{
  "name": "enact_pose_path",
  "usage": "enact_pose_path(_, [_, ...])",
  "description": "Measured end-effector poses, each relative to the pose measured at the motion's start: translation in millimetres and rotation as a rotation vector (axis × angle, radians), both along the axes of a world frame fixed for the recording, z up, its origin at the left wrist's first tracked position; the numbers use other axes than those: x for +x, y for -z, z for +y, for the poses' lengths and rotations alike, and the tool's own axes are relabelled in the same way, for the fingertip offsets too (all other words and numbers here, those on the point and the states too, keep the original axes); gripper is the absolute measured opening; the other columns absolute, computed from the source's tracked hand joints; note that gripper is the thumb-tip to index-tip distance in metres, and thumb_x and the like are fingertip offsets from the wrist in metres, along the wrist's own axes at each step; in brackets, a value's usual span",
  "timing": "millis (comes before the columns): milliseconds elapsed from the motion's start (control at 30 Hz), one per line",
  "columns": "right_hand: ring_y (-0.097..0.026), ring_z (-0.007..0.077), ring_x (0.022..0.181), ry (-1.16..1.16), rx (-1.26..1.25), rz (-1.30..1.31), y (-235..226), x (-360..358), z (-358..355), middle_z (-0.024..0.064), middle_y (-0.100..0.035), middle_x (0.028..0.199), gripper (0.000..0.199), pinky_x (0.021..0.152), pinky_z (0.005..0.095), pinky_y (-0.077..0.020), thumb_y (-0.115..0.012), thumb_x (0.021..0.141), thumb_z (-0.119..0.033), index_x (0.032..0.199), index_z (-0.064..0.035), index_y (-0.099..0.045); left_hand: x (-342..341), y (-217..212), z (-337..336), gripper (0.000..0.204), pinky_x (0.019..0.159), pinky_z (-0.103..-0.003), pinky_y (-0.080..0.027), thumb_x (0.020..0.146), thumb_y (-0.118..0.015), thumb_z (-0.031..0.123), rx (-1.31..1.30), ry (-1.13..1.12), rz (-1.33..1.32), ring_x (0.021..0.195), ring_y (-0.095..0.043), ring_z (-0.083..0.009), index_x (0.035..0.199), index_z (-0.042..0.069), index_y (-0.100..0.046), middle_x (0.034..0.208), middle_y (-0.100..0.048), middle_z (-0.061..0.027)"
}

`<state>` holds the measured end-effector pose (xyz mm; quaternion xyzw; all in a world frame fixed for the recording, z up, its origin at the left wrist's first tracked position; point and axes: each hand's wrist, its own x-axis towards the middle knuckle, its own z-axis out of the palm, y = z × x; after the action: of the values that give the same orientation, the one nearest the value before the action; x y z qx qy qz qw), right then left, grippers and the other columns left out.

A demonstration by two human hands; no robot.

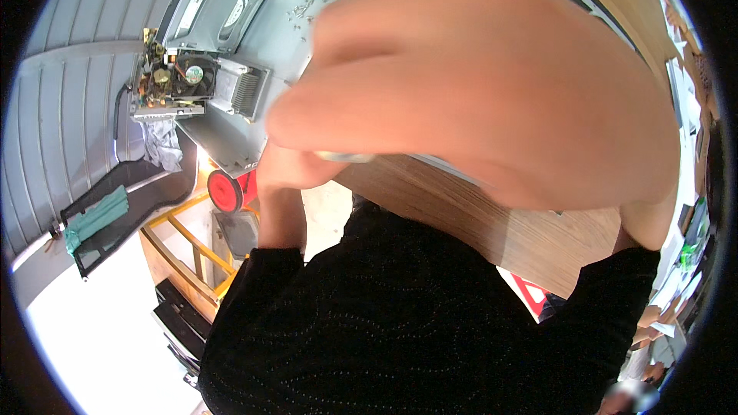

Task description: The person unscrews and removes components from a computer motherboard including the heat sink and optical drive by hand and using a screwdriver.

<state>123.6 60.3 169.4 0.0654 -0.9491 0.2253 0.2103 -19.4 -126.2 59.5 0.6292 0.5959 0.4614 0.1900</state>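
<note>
My right hand [492,84] is very close to the camera, large and blurred, with its fingers together and pointing left; it hides most of the wooden table [492,223]. My left hand [288,173] shows only in part below those fingers, at the near edge of an open grey computer case [288,23]. I cannot see what either hand holds. The case lies on the table at the upper left, with a fan [192,74], a finned heat sink [246,91] and a bare circuit board [157,88] showing. Both forearms are in black sleeves [384,315].
Left of the table the floor holds a red wheel [225,190], a yellow metal frame [196,242], a black stand with a green cloth [96,219] and a grey ribbed wall [69,92]. Papers and small items crowd the right rim [688,253].
</note>
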Motion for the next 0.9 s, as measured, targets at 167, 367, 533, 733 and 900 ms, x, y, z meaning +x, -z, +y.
enact_pose_path(167, [-0.059, 0.0176, 0.06, -0.058, -0.058, 0.044, 5.0, 0.2, 5.5, 0.0047, -0.063, 0.078, 0.047, 0.054, 0.0288, -0.0477, -0.083, 0.067, -0.033, 0.098, -0.0067, -0.06, 16.7, 1.6, -15.2, 0.051, 0.087, -0.038, -0.049, 0.068, -0.079, 0.016, -0.015, -0.385, -0.408, 0.103, -0.062, -0.0254, 0.112, 0.0, -0.06, 0.108, -0.065, -0.0141])
enact_pose_path(367, [-0.06, 0.0184, 0.062, -0.16, -0.104, 0.075, 15.5, -9.9, 5.4, 0.0051, -0.063, 0.079, 0.046, 0.056, 0.03, -0.0477, -0.082, 0.068, -0.032, 0.099, -0.0068, -0.06, 4.9, 17.1, -43.7, 0.05, 0.086, -0.038, -0.049, 0.068, -0.079, 0.015, 0.052, -0.531, -0.346, 0.102, -0.062, -0.0245, 0.112, 0.0, -0.06, 0.108, -0.065, -0.0137])
enact_pose_path(533, [-0.06, 0.019, 0.063, -0.152, -0.127, 0.081, 13.9, -5.6, 11.1, 0.0053, -0.063, 0.079, 0.045, 0.057, 0.0309, -0.0478, -0.081, 0.068, -0.032, 0.099, -0.0069, -0.06, 5.6, 25.1, -29.5, 0.05, 0.086, -0.037, -0.049, 0.069, -0.079, 0.014, 0.074, -0.5, -0.367, 0.102, -0.062, -0.0238, 0.113, 0.0, -0.06, 0.107, -0.065, -0.0133])
enact_pose_path(733, [-0.06, 0.0198, 0.065, -0.203, -0.178, 0.111, 20.1, -10.2, 12.3, 0.0057, -0.063, 0.079, 0.044, 0.059, 0.0321, -0.0478, -0.08, 0.069, -0.032, 0.1, -0.007, -0.06, 5.4, 30.1, -33.5, 0.049, 0.086, -0.037, -0.049, 0.069, -0.079, 0.012, 0.083, -0.523, -0.372, 0.101, -0.062, -0.0229, 0.113, 0.0, -0.059, 0.107, -0.065, -0.0129])
enact_pose_path(900, [-0.06, 0.0205, 0.066, -0.234, -0.247, 0.15, 26.5, -14.1, 16.8, 0.006, -0.063, 0.08, 0.044, 0.061, 0.033, -0.0479, -0.079, 0.07, -0.031, 0.101, -0.007, -0.06, 16.3, 33.8, -44.0, 0.049, 0.085, -0.036, -0.05, 0.07, -0.078, 0.011, 0.074, -0.543, -0.385, 0.101, -0.062, -0.0222, 0.113, 0.0, -0.059, 0.107, -0.065, -0.0125])
